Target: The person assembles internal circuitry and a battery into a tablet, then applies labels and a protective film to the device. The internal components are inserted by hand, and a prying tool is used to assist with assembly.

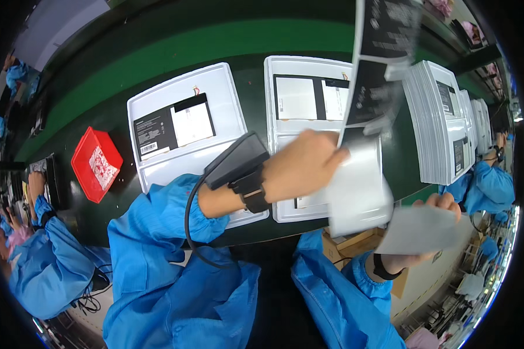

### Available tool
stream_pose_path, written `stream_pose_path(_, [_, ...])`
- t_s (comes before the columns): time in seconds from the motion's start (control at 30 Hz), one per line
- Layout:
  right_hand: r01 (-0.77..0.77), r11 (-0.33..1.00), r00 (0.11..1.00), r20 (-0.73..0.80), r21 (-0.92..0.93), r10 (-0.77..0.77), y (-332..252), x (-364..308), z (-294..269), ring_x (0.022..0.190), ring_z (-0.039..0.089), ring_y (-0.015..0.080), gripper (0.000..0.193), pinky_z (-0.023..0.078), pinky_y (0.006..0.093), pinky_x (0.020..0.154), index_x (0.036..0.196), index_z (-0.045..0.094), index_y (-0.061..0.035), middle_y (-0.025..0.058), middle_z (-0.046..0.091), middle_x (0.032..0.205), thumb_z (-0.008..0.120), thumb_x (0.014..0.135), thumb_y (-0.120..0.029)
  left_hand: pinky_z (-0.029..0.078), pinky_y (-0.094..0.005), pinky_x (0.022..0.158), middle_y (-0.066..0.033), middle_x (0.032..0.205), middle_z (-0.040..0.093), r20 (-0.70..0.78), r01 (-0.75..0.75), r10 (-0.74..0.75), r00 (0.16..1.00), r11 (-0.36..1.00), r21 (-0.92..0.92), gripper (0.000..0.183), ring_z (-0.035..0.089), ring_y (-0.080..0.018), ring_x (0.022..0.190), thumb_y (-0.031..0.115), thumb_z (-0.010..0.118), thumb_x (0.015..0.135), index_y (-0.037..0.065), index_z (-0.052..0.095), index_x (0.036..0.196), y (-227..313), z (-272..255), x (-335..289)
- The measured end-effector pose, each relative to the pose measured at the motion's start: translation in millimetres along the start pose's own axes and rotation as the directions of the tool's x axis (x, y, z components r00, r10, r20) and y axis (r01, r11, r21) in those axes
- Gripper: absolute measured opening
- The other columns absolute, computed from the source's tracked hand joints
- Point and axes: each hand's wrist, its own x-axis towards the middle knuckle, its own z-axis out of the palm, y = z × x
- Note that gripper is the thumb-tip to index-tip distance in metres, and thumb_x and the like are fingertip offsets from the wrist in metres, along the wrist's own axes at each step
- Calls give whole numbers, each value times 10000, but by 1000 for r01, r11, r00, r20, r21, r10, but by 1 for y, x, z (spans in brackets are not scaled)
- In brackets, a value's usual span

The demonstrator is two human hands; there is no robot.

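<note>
Black strip [371,87] in left hand [310,161], grey sheet [420,231] in right hand [444,203]

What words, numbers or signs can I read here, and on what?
None readable: all too small or blurred.
Panel in the leftmost white tray: fine print and a barcode, too small.
Dark label strip at the left hand: white print, motion-blurred.
Panels in the next tray and on the stacked trays: marks too small.

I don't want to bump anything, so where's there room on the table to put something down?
The dark table is bare behind the red bin, left of the left white tray. A narrower patch lies between the right white tray and the tray stack. It's crowded at the right white tray, under the left hand and blurred label strip.
</note>
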Motion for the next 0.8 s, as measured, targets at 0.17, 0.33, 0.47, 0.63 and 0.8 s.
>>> stream_pose_path(0.17, [-155,941,962,-170,301,213,-17,6,44,648,514,59,110,483,180,532,1038,479,-57,55,607,845,520,1030,-159,556,-458,868,-389,1002,642,172,-89,79,982,995,49,825,671,-479,976,462,713,873,-193,453,1302,-23,-6,-6])
stream_pose_path(0.33, [-523,599,792,87,606,604,-3,-17,82,621,615,108,123,516,244,451,1028,454,-58,82,631,784,546,1013,-139,415,-458,1128,-368,1448,413,-59,-229,222,973,957,-179,1019,427,-418,1389,472,820,818,-145,326,1462,-3,-25,-43])
stream_pose_path(0.47, [-732,542,674,317,413,668,16,-29,95,707,674,181,188,530,277,514,1166,529,2,154,699,948,560,983,-27,530,-202,557,-54,824,716,-8,163,-288,958,565,-809,222,677,-87,670,142,595,1029,-60,664,968,13,-45,-57])
stream_pose_path(0.63, [-193,924,856,403,-330,323,52,-9,97,871,709,188,356,532,248,642,1184,680,7,134,730,1103,738,833,0,455,-286,486,-83,641,677,-49,277,-298,953,929,-247,209,654,-132,554,164,619,1006,-6,701,919,-18,-77,-63])
stream_pose_path(0.8, [47,862,604,702,-505,378,57,25,109,609,665,147,197,479,252,528,990,723,30,123,711,727,748,874,-127,485,-297,543,-140,655,637,-16,45,-43,999,987,156,222,639,-172,558,160,691,933,32,713,1112,-18,-88,-53])
